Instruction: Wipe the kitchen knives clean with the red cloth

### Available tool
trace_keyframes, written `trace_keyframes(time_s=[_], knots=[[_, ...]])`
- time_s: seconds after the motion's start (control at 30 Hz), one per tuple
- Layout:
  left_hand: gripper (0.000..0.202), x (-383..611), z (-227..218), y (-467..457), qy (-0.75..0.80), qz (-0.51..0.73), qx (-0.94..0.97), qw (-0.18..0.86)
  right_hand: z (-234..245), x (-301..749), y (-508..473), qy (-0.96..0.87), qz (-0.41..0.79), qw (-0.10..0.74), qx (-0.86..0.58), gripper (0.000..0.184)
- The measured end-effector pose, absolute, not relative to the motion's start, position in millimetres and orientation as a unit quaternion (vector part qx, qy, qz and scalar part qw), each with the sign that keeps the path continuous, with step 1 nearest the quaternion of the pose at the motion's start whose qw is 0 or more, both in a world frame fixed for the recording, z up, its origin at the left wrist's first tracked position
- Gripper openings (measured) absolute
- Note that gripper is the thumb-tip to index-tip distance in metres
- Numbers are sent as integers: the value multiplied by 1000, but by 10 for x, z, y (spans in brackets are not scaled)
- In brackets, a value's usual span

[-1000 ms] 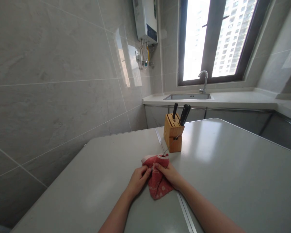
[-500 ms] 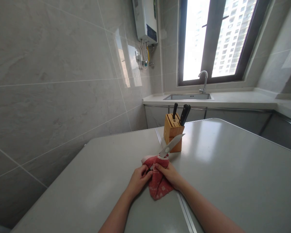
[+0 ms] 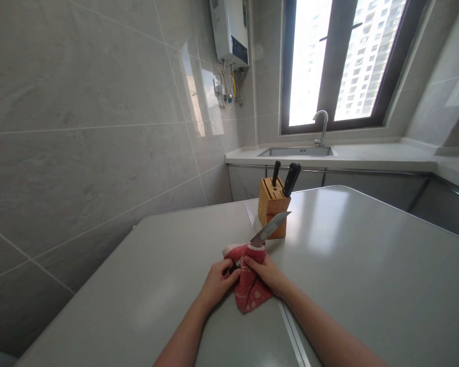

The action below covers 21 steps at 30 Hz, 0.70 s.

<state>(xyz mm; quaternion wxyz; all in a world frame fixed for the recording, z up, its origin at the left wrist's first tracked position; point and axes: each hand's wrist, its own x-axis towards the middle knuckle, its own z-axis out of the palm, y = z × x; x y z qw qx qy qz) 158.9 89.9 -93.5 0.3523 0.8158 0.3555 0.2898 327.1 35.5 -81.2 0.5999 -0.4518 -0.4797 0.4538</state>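
A kitchen knife [image 3: 270,228] points up and to the right, its blade bare above a red cloth [image 3: 249,285] with pale markings. My left hand [image 3: 219,278] is closed around the knife's dark handle, of which only a short part shows. My right hand [image 3: 266,272] pinches the cloth, which is folded about the lower blade, thumb on top. Part of the blade and most of the handle are hidden by cloth and fingers. Just beyond the blade stands a wooden knife block [image 3: 272,204] with black-handled knives [image 3: 291,179] in its slots.
The grey table [image 3: 156,265] has a metal seam [image 3: 290,326] running under my right forearm. Behind it are a counter with a sink [image 3: 298,152], a faucet [image 3: 322,127] and a window. A tiled wall [image 3: 99,153] rises on the left, with a water heater [image 3: 229,35] mounted farther back.
The blade has turned slightly, so its face looks darker now. Both hands and the cloth stay in nearly the same place.
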Motion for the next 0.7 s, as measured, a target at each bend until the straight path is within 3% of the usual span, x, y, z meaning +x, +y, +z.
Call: trace_keyframes(time_s=[0.7], knots=[[39,1595,-958,871,355,316,825,306,-792,3267,326,-496,436,590,-466,39]])
